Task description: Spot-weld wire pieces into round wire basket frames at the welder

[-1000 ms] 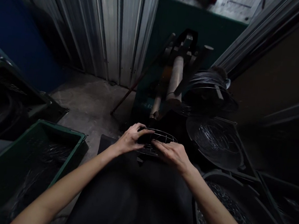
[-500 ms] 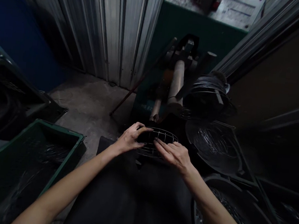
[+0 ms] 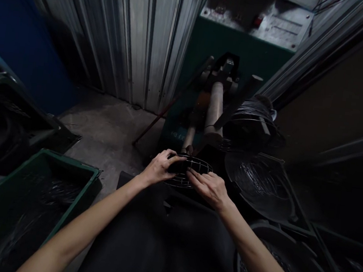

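Note:
Between my hands is a round wire frame (image 3: 198, 163), made of thin metal rings joined by short cross wires. My left hand (image 3: 160, 167) grips its left side, with thumb and fingers closed around the wires. On the right side my right hand (image 3: 208, 185) holds it too, index finger stretched along the inner wires and the other fingers curled at the rim. Just beyond the wire frame are the lower arm and thick metal cylinder (image 3: 216, 107) of a green machine (image 3: 243, 43). Where the far side of the frame meets the machine is too dark to make out.
A green crate (image 3: 68, 161) with wire pieces stands at the left. To the right are a wire coil (image 3: 252, 111), a dark basin (image 3: 257, 183) of thin wires and a round tub (image 3: 271, 266) of metal parts. A thin rod (image 3: 151, 128) leans near the corrugated wall (image 3: 139, 40).
The view has tilted up slightly, so a red light on the machine now shows. My right hand and the frame's right edge have shifted a little left; both hands keep their grip.

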The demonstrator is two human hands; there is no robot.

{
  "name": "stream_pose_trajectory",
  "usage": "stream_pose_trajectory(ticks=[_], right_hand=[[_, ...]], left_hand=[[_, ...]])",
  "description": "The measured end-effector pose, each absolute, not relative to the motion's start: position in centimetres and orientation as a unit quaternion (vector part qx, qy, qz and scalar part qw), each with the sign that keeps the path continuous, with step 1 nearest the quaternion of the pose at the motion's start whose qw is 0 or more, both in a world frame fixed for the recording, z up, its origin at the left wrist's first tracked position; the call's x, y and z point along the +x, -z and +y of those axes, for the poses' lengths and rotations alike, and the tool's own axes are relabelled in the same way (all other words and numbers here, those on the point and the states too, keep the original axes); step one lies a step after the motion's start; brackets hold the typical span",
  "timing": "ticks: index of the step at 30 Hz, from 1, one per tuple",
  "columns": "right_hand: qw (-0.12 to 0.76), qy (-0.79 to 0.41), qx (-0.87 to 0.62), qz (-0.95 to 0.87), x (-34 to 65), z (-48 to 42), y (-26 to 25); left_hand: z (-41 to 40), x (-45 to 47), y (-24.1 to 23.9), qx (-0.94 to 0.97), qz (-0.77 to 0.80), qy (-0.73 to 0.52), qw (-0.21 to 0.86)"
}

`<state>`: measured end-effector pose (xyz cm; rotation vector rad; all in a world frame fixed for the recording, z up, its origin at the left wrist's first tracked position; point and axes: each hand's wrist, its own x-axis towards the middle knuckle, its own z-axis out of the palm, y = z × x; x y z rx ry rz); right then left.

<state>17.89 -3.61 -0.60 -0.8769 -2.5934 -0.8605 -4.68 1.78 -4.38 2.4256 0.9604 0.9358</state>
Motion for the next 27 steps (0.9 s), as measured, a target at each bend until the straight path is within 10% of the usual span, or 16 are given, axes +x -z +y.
stream_pose_trajectory(ticks=[27], right_hand=[[0.124, 0.338, -0.315, -0.878, 17.6, -2.5, -0.1]], left_hand=[[3.8, -4.4, 3.4, 0.863, 0.338, -0.331, 0.176]])
